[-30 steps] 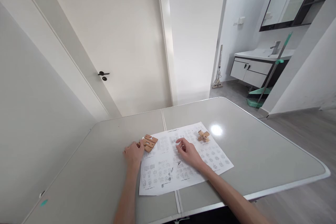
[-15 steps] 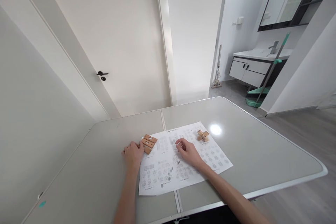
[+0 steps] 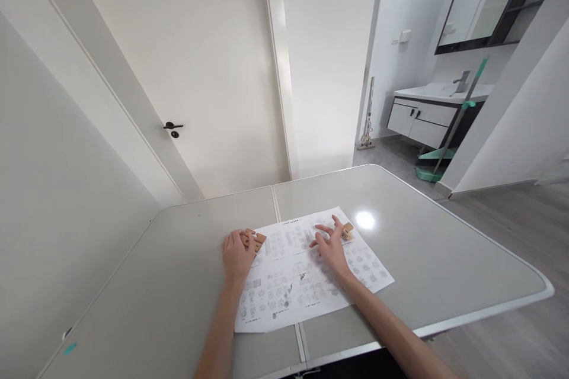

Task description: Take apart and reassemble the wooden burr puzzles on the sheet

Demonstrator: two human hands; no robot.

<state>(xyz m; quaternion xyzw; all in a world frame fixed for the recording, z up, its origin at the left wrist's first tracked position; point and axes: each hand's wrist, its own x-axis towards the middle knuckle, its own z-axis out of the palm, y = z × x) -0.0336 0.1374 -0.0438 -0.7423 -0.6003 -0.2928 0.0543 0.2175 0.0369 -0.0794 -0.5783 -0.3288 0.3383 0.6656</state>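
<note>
My left hand (image 3: 237,254) is bent over several flat wooden puzzle pieces (image 3: 260,238) at the upper left corner of a printed sheet (image 3: 275,275). Its fingers and thumb are closed about the pieces and cover part of them. Over the right half of the paper, my right hand (image 3: 332,251) is open, fingers spread and nothing held. Just beyond its fingers stands a cross-shaped wooden puzzle (image 3: 348,228), partly hidden by the hand. Whether a finger touches it I cannot tell.
The grey folding table (image 3: 191,296) has a metal seam (image 3: 300,343) down its middle. Behind it is a white door with a black handle (image 3: 172,126). A mop (image 3: 368,118), a washbasin cabinet (image 3: 420,115) and a green dustpan (image 3: 429,174) are at the back right.
My left hand has slid right and further over the flat pieces. My right hand has moved right to the cross-shaped puzzle, its curled fingers now spread.
</note>
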